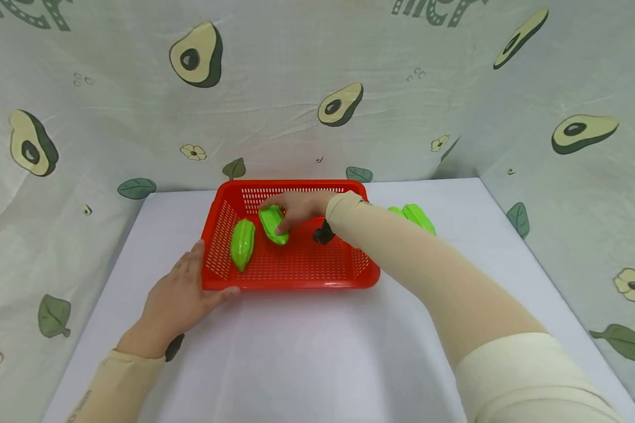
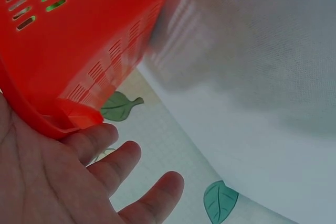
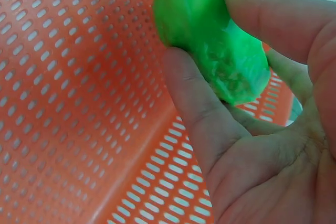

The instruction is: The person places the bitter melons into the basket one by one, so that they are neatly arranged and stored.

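A red plastic basket with slotted walls stands on the white table. Inside it, my right hand pinches a glossy green star fruit between thumb and fingers, near the back left. The right wrist view shows this star fruit tilted against the thumb and fingertips, close to the mesh. A second star fruit lies on the basket floor by the left wall. My left hand rests against the basket's front left corner, fingers extended along the left side and thumb at the front rim.
More green star fruit lie on the table right of the basket, partly hidden behind my right forearm. A pale cloth printed with avocados and leaves hangs behind and at both sides of the table.
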A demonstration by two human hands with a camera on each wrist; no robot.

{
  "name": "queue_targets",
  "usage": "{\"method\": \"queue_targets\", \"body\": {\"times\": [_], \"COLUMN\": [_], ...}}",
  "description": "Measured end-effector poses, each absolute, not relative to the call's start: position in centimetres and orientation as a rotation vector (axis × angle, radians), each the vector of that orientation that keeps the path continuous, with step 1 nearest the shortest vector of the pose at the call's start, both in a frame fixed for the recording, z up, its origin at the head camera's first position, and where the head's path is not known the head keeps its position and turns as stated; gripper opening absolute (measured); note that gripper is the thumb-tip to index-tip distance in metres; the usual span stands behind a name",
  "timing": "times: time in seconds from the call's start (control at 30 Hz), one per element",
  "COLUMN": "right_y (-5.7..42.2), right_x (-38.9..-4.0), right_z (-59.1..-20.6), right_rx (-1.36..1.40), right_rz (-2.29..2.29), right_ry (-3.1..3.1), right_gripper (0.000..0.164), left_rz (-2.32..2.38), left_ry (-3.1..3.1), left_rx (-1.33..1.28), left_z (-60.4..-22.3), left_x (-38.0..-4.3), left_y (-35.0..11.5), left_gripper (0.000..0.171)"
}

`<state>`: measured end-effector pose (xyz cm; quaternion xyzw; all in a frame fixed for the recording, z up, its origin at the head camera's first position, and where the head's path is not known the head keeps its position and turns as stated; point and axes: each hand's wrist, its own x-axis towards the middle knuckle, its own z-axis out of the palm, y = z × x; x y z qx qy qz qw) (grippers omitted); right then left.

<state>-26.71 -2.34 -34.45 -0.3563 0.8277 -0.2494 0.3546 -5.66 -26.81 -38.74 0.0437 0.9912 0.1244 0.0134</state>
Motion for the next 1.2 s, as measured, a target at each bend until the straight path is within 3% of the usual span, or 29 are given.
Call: {"method": "queue_targets", "body": {"times": [1.2], "right_y": [-5.6], "right_x": [-25.3], "right_z": [-37.7], "right_rx": [-0.856], "right_rz": [-0.567], "right_ry": [2.252], "right_gripper": [0.070], "left_rz": [0.409], "left_ry": [3.117], "left_rx": [0.151], "left_z": [-38.9], "left_x": [-5.7], "left_y": [-26.9], "left_gripper": [0.125]}}
